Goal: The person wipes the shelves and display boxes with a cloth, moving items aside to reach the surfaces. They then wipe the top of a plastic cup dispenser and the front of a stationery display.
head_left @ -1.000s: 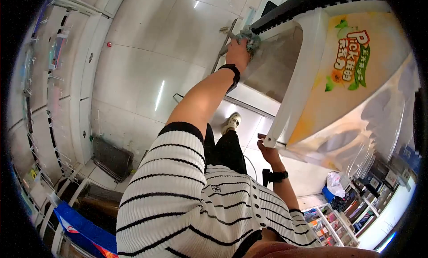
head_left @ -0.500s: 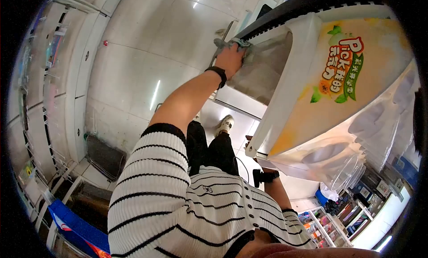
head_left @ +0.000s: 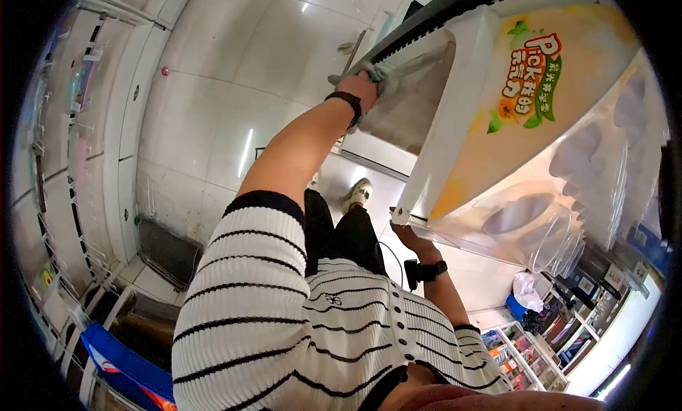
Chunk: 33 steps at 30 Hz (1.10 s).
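My left hand is closed round a bunched grey-green cloth, pressed at the far edge of a greyish, see-through panel. That panel forms one side of a large white-framed display case. On the case's front is a yellow-orange printed sign with "Pick" and Chinese characters. My right hand holds the near lower corner of the case, its fingers partly hidden by the frame. Dark bands circle both wrists.
Clear plastic cups lie along the case's right side. A black toothed strip runs along its top. Shelves of goods stand lower right, near a white bag. White cabinets line the left. Pale tiles cover the floor.
My left hand and the cloth have moved slightly left and down along the edge. The case sits a little higher in view, and more of my right hand now shows below its corner.
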### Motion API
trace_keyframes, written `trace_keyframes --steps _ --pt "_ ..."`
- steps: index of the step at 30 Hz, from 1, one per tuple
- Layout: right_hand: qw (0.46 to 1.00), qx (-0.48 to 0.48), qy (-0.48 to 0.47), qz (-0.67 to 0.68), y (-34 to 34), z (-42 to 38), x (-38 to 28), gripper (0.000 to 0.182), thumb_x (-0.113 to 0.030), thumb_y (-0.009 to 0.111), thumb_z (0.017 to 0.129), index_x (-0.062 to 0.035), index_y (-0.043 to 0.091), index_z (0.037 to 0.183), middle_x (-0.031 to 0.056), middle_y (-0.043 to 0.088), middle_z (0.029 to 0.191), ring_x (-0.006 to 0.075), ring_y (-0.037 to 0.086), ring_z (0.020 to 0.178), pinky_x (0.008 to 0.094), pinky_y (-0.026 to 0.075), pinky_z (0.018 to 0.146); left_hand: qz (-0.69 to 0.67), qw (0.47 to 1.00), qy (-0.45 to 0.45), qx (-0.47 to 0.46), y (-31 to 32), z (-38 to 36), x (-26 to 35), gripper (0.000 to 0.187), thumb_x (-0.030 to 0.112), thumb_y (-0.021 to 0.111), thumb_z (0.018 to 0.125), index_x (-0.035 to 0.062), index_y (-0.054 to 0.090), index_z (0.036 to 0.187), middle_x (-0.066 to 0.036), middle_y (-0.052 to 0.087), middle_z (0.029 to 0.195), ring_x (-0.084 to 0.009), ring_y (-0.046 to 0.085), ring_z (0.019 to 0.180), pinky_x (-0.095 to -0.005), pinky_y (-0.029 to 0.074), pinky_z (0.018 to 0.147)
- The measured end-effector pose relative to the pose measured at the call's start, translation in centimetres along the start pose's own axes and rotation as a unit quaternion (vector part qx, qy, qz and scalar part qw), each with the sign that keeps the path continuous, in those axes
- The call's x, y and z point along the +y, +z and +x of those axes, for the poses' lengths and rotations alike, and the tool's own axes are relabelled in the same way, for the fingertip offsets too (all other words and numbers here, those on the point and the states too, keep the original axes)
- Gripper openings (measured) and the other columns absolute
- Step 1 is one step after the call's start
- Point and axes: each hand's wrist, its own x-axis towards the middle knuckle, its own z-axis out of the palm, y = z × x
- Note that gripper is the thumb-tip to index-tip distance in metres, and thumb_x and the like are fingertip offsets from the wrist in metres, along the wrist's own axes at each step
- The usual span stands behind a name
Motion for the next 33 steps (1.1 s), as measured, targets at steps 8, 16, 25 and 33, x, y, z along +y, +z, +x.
trace_keyframes --steps 8,16,25,33 --pt "0.974 -0.022 0.113 0.193 -4.1 2.8 -3.6 0.036 -0.018 0.07 0.088 -0.0017 0.062 0.119 0.0178 0.068 0.111 0.0279 0.068 0.096 0.0376 0.056 0.077 0.009 0.999 0.041 0.008 2.6 -5.3 -0.3 0.03 0.019 0.052 0.092 0.0049 0.067 0.115 -0.021 0.058 0.123 -0.0381 0.063 0.107 -0.0474 0.053 0.089" --pt "0.967 -0.042 0.158 0.197 -3.9 3.2 -4.1 0.036 -0.013 0.066 0.091 -0.0048 0.06 0.125 0.0153 0.067 0.118 0.0268 0.066 0.1 0.0374 0.056 0.081 0.016 0.992 0.109 -0.053 3.5 -9.3 -1.3 0.032 0.011 0.057 0.083 0.0038 0.062 0.114 -0.023 0.06 0.116 -0.0401 0.064 0.101 -0.049 0.054 0.086" --pt "0.98 0.037 0.071 0.18 -4.4 1.9 -3.9 0.035 -0.018 0.071 0.089 -0.0028 0.062 0.119 0.0136 0.067 0.106 0.0263 0.066 0.093 0.0399 0.056 0.076 -0.053 0.995 0.054 0.062 -3.1 -4.5 -1.0 0.054 0.015 0.053 0.088 0.0219 0.048 0.141 -0.021 0.059 0.126 -0.0401 0.064 0.106 -0.0497 0.054 0.084" --pt "0.983 0.02 0.09 0.157 -2.5 0.5 -2.6 0.037 -0.035 0.064 0.093 -0.0114 0.064 0.121 0.0076 0.065 0.122 0.0271 0.06 0.114 0.043 0.047 0.1 0.017 0.997 -0.037 0.058 -0.7 2.5 -0.2 0.046 0.02 0.045 0.099 0.0246 0.043 0.144 -0.018 0.058 0.129 -0.0383 0.063 0.11 -0.0502 0.054 0.087"
